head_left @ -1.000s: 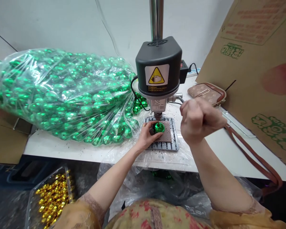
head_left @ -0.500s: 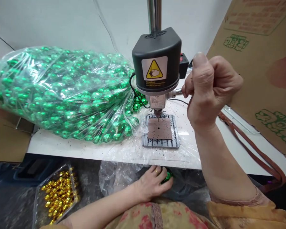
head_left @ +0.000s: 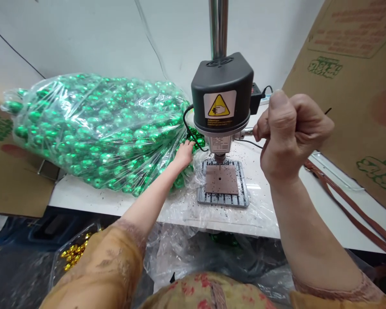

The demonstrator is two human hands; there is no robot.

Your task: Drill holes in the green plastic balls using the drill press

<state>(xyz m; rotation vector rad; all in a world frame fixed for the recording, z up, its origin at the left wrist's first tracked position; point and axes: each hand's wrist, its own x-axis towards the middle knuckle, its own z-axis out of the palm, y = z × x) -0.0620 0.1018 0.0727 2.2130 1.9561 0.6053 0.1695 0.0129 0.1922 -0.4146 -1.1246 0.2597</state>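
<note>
My right hand (head_left: 291, 133) is closed on the feed handle (head_left: 247, 133) at the side of a small drill press (head_left: 223, 94). My left hand (head_left: 184, 153) reaches to the mouth of a clear plastic bag (head_left: 106, 133) full of shiny green faceted balls. Its fingers stretch toward loose green balls (head_left: 198, 137) just left of the drill, and no ball shows in them. Under the drill bit (head_left: 220, 166), a brown board (head_left: 221, 180) with a small dark hole lies on the slotted metal base (head_left: 242, 198).
Dark shavings surround the base on the white table (head_left: 93, 195). A cardboard box (head_left: 347, 86) stands at the right, near a brown strap (head_left: 344, 199). Another box (head_left: 16, 171) is at the left. Gold balls (head_left: 73, 255) lie in a clear tub below; clear plastic hangs at the table's front edge.
My left hand has moved from my lap, where it was by a green ball, up and forward to the bag's mouth. My right hand stays on the handle. The view has shifted slightly.
</note>
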